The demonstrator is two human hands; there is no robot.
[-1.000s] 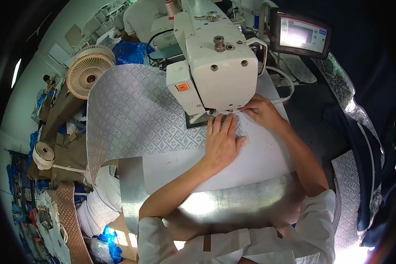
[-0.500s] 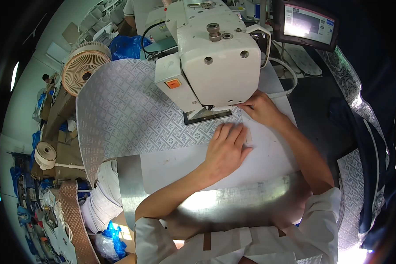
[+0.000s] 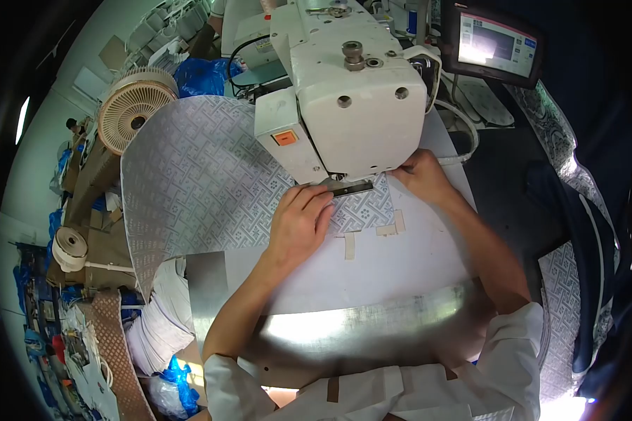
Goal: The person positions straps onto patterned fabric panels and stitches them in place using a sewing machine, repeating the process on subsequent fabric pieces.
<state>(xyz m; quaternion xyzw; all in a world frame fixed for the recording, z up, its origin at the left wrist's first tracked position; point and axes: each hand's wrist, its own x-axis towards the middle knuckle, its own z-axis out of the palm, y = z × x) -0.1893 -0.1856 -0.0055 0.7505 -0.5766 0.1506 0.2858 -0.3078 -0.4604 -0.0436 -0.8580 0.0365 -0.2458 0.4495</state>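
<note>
The metal bar [image 3: 354, 189] runs rightward from your left hand [image 3: 295, 228], fingers extended on cloth [image 3: 218, 182]; your right hand's [image 3: 425, 179] grip I can't tell.

The shiny metal tabletop [image 3: 393, 319] carries a white sheet [image 3: 393, 270]; grey-patterned fabric [image 3: 218, 172] lies partly over the sheet.

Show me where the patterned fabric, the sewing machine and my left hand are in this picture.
Patterned fabric [image 3: 211, 175], head view: on its broad stretch beside the machine.
Sewing machine [image 3: 365, 116], head view: on the pale front of its head.
Left hand [image 3: 296, 221], head view: on the back of the hand.
</note>
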